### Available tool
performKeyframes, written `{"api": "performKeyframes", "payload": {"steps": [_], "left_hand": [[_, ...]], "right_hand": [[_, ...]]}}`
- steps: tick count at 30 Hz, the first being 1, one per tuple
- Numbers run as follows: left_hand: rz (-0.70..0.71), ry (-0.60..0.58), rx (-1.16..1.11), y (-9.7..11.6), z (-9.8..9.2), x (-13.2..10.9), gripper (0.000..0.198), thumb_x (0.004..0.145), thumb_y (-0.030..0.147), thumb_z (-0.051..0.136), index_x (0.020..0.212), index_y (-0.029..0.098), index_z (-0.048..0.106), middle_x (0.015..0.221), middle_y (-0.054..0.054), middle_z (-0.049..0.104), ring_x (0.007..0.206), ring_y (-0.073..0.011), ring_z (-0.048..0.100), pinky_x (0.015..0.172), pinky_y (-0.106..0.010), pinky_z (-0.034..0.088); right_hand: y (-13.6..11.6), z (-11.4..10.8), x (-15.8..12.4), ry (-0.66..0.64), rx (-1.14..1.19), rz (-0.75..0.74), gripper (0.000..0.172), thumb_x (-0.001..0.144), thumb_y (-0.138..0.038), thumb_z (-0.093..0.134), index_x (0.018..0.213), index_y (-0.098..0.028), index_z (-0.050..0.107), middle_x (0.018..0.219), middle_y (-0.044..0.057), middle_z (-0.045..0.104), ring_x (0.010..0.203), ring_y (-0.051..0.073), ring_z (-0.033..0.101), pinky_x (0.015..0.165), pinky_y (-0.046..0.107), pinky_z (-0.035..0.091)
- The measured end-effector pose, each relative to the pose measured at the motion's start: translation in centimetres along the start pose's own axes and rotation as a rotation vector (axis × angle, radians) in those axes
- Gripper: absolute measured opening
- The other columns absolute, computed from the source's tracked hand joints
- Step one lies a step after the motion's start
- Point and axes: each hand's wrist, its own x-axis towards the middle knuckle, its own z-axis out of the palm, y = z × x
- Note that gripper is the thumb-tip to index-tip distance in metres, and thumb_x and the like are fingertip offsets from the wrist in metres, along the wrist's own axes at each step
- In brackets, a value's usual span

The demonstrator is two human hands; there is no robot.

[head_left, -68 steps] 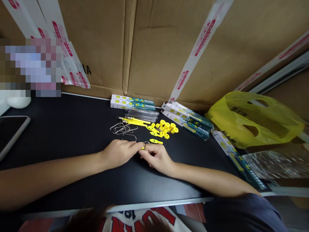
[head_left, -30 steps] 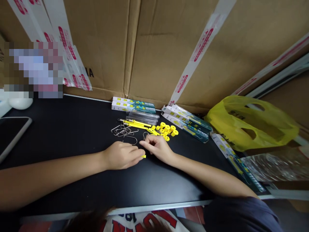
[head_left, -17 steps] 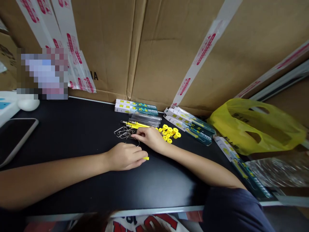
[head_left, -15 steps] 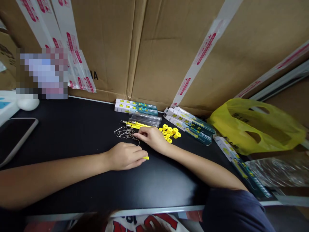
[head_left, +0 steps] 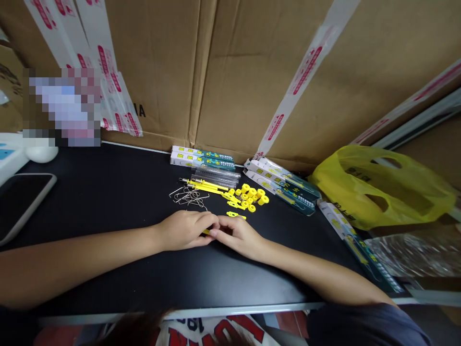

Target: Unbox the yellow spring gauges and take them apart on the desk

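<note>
In front of me my left hand (head_left: 189,230) is closed around a thin yellow plastic piece (head_left: 206,231), mostly hidden by the fingers. My right hand (head_left: 245,236) meets it fingertip to fingertip, pinched at the piece's end; whatever else it grips is hidden. Just beyond the hands lie a tangle of wire hooks (head_left: 189,197) and a small flat yellow piece (head_left: 236,215) with holes. Behind them are yellow rods (head_left: 209,187) with metal ends, clear plastic tubes (head_left: 216,177) and several yellow caps (head_left: 245,189).
Printed boxes (head_left: 201,158) lie against the large cardboard box (head_left: 151,72), with more boxes (head_left: 283,185) to their right. A yellow plastic bag (head_left: 382,192) sits at the right. A phone (head_left: 23,202) rests at the left of the black table (head_left: 144,283).
My right hand has moved from the wire hooks back toward me and now touches my left fingertips. Small flat yellow pieces it covered are now visible. My left hand keeps the yellow piece.
</note>
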Motion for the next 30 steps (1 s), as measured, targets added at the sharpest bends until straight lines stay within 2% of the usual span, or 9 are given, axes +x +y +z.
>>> {"api": "performKeyframes", "payload": {"steps": [3,6,11,18,25,30], "left_hand": [[-0.030,0.009,-0.015,0.0,-0.1,0.1,0.024,0.086,0.023,0.050,0.108,0.017,0.043,0.092,-0.003,0.061,0.083,-0.0152,0.065,0.066,-0.023,0.050],[-0.013,0.066,0.041,0.0,-0.1,0.1,0.038,0.087,0.027,0.050,0.121,0.016,0.038,0.101,-0.007,0.061,0.094,-0.0177,0.063,0.076,-0.026,0.051],[-0.079,0.197,0.140,-0.3,-0.5,0.1,0.042,0.081,0.026,0.051,0.120,0.017,0.040,0.111,-0.010,0.060,0.106,-0.0237,0.057,0.091,-0.038,0.047],[-0.289,0.225,0.035,-1.0,-0.8,0.3,0.027,0.069,0.013,0.044,0.095,0.017,0.043,0.088,-0.004,0.055,0.081,-0.0194,0.055,0.076,-0.035,0.048],[-0.288,0.223,0.042,-1.4,-0.5,0.1,0.025,0.068,0.010,0.040,0.093,0.018,0.042,0.085,-0.004,0.053,0.077,-0.0183,0.053,0.071,-0.032,0.046],[-0.288,0.228,0.088,-1.2,-0.5,0.3,0.015,0.076,0.012,0.041,0.090,0.017,0.044,0.082,-0.003,0.056,0.076,-0.0183,0.055,0.072,-0.032,0.044]], "right_hand": [[0.4,-0.3,0.4,-0.013,0.068,-0.001,0.032,0.088,-0.043,0.053,0.072,-0.016,0.055,0.062,-0.003,0.052,0.056,0.009,0.044,0.055,0.021,0.034],[0.5,-0.6,0.8,-0.021,0.238,0.038,0.033,0.086,-0.043,0.055,0.068,-0.016,0.052,0.054,-0.005,0.046,0.049,0.007,0.039,0.050,0.020,0.032],[1.1,-1.2,1.5,-0.028,0.531,0.116,0.034,0.081,-0.046,0.059,0.068,-0.017,0.048,0.045,-0.008,0.046,0.037,0.004,0.034,0.040,0.017,0.026],[2.0,-1.8,1.9,0.009,0.759,0.233,0.032,0.079,-0.044,0.059,0.065,-0.017,0.048,0.039,-0.009,0.047,0.027,0.002,0.024,0.029,0.014,0.014],[2.1,-1.9,1.9,0.013,0.867,0.256,0.031,0.078,-0.041,0.060,0.064,-0.018,0.045,0.038,-0.010,0.046,0.028,0.001,0.022,0.029,0.013,0.012],[2.1,-1.9,1.9,0.014,0.867,0.238,0.031,0.078,-0.040,0.062,0.064,-0.017,0.045,0.038,-0.010,0.046,0.027,0.001,0.022,0.029,0.013,0.012]]}}
